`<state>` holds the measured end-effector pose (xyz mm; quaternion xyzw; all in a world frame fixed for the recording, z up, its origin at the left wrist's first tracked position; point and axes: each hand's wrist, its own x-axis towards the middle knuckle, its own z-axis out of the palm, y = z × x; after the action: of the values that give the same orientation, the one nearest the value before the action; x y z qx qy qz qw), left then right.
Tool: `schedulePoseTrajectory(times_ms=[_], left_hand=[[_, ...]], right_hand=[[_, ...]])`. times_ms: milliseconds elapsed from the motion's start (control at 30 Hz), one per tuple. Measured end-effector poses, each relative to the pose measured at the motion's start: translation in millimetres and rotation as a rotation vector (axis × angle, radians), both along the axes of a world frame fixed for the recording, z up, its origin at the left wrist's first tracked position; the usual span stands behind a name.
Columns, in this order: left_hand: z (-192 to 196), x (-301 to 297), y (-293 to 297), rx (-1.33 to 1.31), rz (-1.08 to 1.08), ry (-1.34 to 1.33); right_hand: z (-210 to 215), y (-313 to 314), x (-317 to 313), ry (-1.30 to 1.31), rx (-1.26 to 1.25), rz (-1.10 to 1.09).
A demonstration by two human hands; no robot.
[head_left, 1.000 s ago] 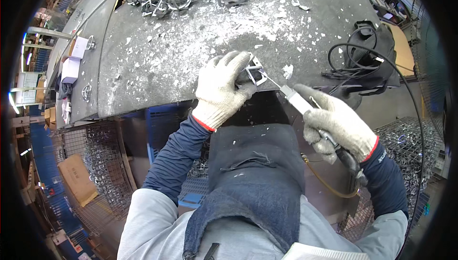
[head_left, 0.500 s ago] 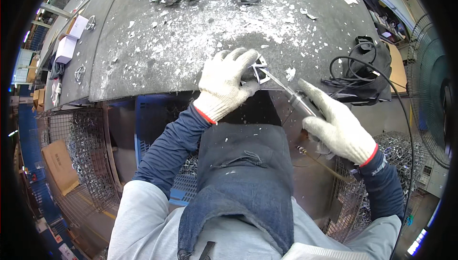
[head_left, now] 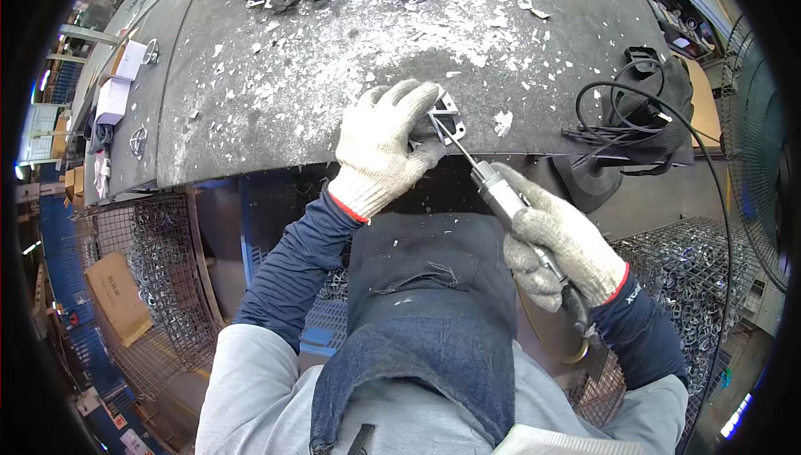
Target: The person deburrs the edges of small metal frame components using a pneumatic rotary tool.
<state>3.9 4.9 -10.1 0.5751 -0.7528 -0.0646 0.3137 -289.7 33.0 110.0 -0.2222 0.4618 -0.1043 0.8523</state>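
My left hand [head_left: 380, 139] clamps its fingers on the metal frame [head_left: 451, 111] at the tabletop [head_left: 275, 113] edge; my right hand [head_left: 561, 236] grips the handheld tool [head_left: 500, 194]. Tooling the frame seems underway, calling next for steadiness.

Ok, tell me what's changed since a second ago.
The right hand has shifted left and slightly toward the body, carrying the tool with it. Nothing was picked up or released. The left hand still grips the metal part in about the same spot.

silver framed part [head_left: 449, 109] | left hand [head_left: 380, 142] | silver tool [head_left: 501, 196] | right hand [head_left: 569, 242] | slanted, tip at part
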Motion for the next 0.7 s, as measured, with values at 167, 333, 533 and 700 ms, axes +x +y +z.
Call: schedulePoseTrajectory(times_ms=[167,333,533,700], left_hand=[[4.7,-2.5,1.7,0.001,0.017,-0.037],[20.7,0.5,-3.9,0.07,-0.056,-0.047],[18.4,14.9,-28.3,0.232,-0.148,0.139],[36.0,22.7,-43.3,0.781,-0.261,0.471]], right_hand=[[-22.3,5.5,-15.7,0.055,-0.082,0.169],[-50.1,0.7,-33.9,0.465,-1.105,0.512],[-45.1,13.9,-51.0,0.609,-1.378,0.466],[-40.3,8.5,-59.4,0.79,-1.623,0.604]])
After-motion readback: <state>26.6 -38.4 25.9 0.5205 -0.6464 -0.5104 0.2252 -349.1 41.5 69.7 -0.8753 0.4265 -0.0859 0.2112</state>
